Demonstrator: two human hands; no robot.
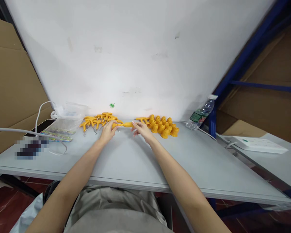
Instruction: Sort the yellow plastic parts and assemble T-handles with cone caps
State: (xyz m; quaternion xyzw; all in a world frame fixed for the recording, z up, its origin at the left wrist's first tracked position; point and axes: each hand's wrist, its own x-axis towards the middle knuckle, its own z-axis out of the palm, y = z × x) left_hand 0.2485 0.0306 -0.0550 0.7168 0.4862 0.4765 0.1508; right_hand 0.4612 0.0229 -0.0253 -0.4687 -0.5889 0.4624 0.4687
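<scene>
Head view: the left hand (107, 130) is clamped on the left end and the right hand (142, 129) on the right end of a slender yellow piece (128, 124), held level over the counter (133, 161); whether it is one part or two cannot be told. Yellow T-handled screws (97, 122) lie heaped beside the left hand, yellow cups (163, 124) grouped beside the right

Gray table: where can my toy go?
The gray table has bare room between the forearms and right of the yellow cups, in front of the plastic bottle. T-handled screws, cups and a bag crowd its back and left.
</scene>
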